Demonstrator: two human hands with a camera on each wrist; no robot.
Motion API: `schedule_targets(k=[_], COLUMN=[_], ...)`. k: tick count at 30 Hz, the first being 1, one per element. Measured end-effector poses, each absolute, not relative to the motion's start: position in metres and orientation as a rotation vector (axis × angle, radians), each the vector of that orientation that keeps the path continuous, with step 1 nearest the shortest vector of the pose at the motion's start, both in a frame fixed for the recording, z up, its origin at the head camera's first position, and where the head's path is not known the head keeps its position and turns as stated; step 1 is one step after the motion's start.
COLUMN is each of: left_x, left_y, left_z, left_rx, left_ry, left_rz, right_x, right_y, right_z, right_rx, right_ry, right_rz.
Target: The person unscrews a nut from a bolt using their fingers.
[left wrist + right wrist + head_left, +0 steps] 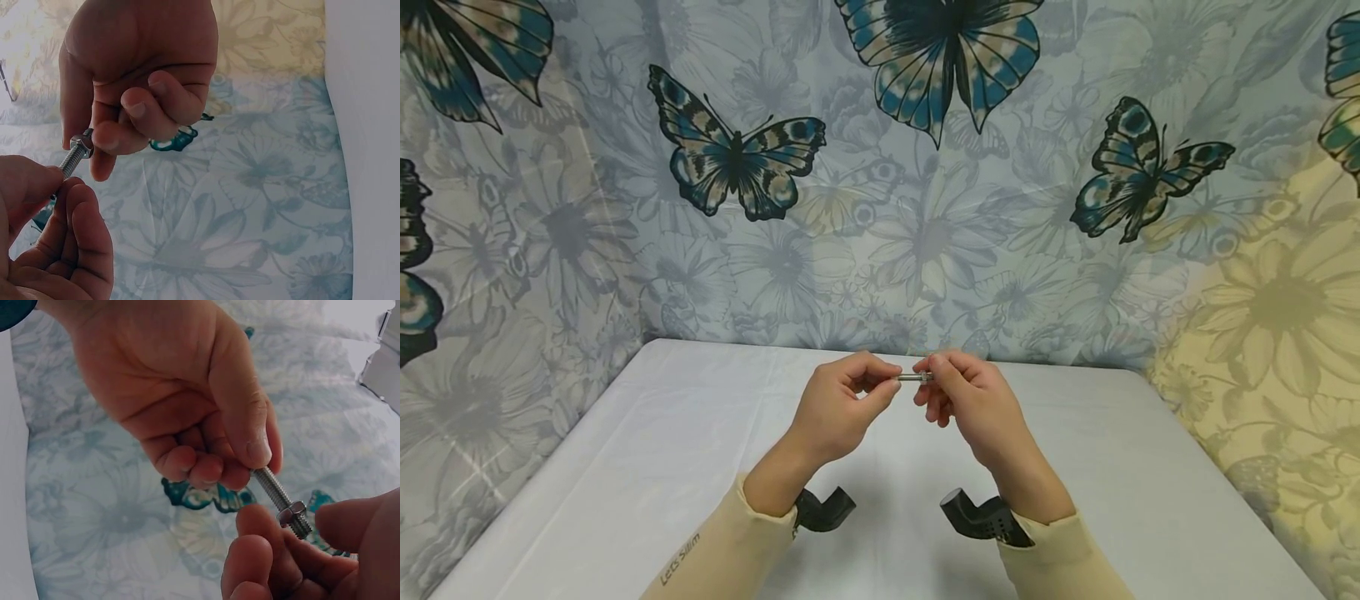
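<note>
A silver threaded bolt (912,377) is held nearly level above the white table. My left hand (835,408) pinches one end between thumb and fingers, hiding that end. A hex nut (292,514) sits on the thread close to the other end, whose tip pokes out beyond it in the right wrist view. My right hand (981,404) is around the nut, thumb on one side and loosely bent fingers on the other. Small gaps show between the nut and both the thumb (331,520) and forefinger in the right wrist view.
The table (647,467) has a white cover. Behind it hangs a cloth backdrop (925,250) printed with flowers and butterflies. A black wrist camera is strapped on the left (826,510) and another on the right (981,515).
</note>
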State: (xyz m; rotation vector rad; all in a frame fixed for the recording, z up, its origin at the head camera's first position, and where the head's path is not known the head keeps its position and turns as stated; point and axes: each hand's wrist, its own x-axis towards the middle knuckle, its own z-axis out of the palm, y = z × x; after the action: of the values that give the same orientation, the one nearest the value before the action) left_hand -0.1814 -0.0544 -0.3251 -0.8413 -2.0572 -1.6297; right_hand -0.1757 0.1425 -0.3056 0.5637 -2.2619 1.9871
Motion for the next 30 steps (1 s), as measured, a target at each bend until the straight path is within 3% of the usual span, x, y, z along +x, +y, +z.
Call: schedule_targets(k=[30], left_x=[-0.1805], left_y=[-0.0542], left_z=[-0.3250], left_rx=[-0.842], left_ry=[-2.060], left_rz=[-1.622], right_x=[-0.1764], right_y=[0.1425], right_z=[-0.3073], right_rx=[0.536], right_ry=[-2.277], right_rz=[2.011])
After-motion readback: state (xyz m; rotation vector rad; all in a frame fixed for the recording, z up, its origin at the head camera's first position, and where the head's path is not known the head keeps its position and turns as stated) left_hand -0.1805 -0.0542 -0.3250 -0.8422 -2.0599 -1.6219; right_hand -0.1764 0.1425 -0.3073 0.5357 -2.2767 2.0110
